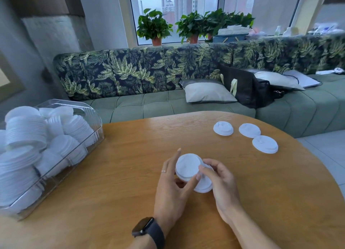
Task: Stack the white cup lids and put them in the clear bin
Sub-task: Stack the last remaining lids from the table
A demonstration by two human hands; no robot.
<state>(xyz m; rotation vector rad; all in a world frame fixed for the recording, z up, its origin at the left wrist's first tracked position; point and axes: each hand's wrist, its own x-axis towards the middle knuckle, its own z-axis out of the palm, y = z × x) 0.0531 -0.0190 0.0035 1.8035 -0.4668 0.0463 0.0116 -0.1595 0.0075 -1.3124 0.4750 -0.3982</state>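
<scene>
- Both hands meet over the middle of the wooden table [130,155], and between them they hold a short stack of white lids [188,167].
- The left hand [173,190] cups the stack from the 8 o'clock side; its thumb lies across the front edge and its long fingers rise along the stack's left rim, closed on it. A thin ring [163,171] sits on one finger and a dark watch [147,230] wraps the wrist.
- The right hand [222,185] comes in from 4 o'clock, with its fingers curled down onto a second lid [203,187] that sits tilted and partly tucked under the stack's right side; it is pinched shut on that lid.
- At about 2 o'clock from the hands, three loose lids lie flat on the table in a small cluster: one [223,128] nearest the couch, one [249,130] just to its right, and one [265,144] closer to the table's edge, touching or nearly touching the second.
- At 9 to 10 o'clock, at the table's left edge, stands the clear bin [93,132], already packed with many stacks of white lids lying at various angles.
- Beyond the table, at 12 o'clock, runs a green couch [149,106] with a leaf-print back, cushions and a dark bag [246,88]; potted plants [155,26] line the window sill above.
</scene>
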